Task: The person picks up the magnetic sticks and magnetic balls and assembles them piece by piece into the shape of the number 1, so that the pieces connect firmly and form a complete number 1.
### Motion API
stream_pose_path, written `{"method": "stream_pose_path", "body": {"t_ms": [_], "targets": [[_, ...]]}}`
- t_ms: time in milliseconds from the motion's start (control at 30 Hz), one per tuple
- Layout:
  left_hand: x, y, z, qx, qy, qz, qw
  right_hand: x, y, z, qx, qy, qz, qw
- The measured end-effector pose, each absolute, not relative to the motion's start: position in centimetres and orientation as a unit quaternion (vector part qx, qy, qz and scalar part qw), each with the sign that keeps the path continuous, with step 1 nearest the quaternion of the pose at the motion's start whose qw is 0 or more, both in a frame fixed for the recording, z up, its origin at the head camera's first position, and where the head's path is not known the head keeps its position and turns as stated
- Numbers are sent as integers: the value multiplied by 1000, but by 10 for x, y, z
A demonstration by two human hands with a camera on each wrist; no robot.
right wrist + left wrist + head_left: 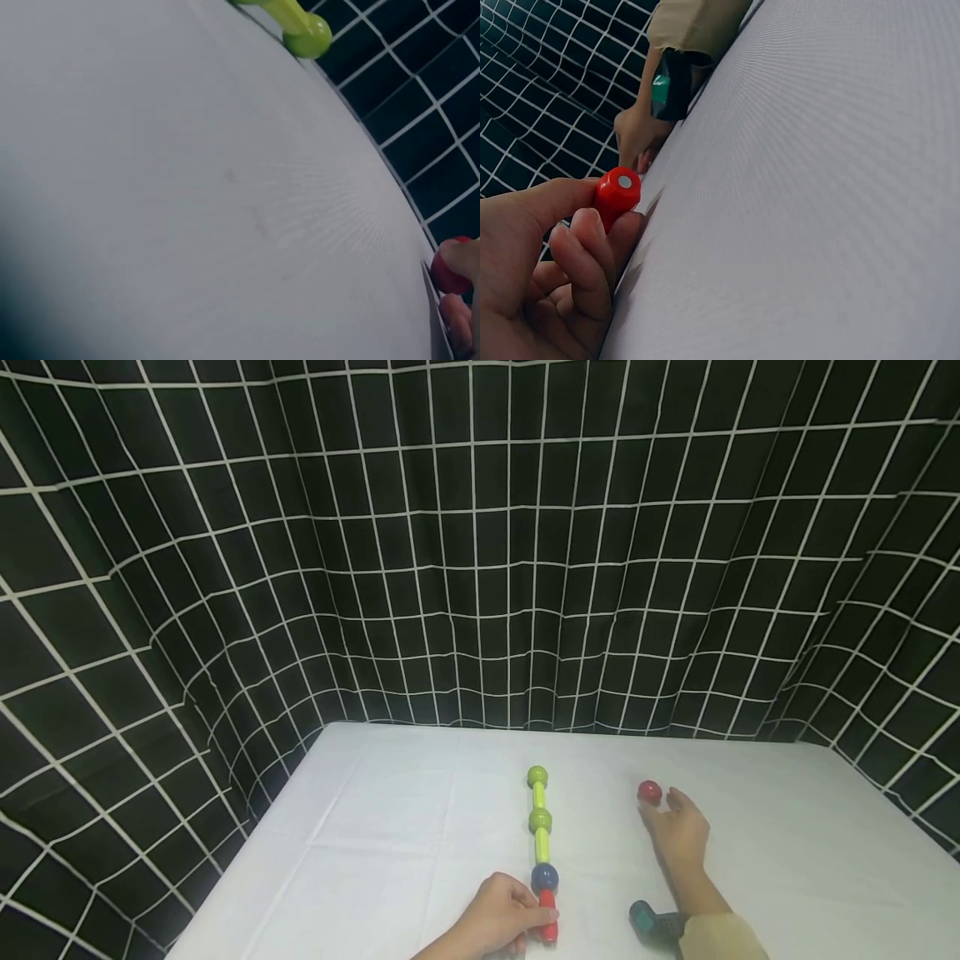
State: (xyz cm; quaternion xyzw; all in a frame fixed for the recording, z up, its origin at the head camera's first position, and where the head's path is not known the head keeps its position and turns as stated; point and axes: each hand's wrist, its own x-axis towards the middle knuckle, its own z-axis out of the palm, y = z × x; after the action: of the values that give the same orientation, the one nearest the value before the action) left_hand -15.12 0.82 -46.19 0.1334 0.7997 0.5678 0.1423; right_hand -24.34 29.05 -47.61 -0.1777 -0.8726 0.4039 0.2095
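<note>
My left hand [501, 912] pinches a red magnetic rod [548, 917] between thumb and fingers; the left wrist view shows a round silvery spot on the rod's end [625, 181]. The rod's far end meets a blue ball [544, 877]. Beyond it run a yellow-green rod [542, 846], a green ball [540, 820], another yellow-green rod [538, 796] and a second green ball [537, 777], in one line. At a red ball [649, 792] is my right hand [681, 835], its thumb [459, 259] over the ball's near side. In the head view its index finger stands apart from the ball.
A white cloth [390, 827] covers the table. Black curtain [480, 543] with a white grid hangs behind and at both sides. A dark device with a teal patch [645, 920] is on the right wrist, beside a beige sleeve [722, 937].
</note>
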Motion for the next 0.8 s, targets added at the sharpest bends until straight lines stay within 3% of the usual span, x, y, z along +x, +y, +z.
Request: {"method": "stream_pose_path", "body": {"t_ms": [400, 800], "targets": [[-151, 10, -464, 129, 794, 575, 150, -254, 291, -474, -192, -879, 393, 189], [-152, 10, -465, 126, 790, 580, 154, -260, 291, -476, -182, -881, 385, 206]]}}
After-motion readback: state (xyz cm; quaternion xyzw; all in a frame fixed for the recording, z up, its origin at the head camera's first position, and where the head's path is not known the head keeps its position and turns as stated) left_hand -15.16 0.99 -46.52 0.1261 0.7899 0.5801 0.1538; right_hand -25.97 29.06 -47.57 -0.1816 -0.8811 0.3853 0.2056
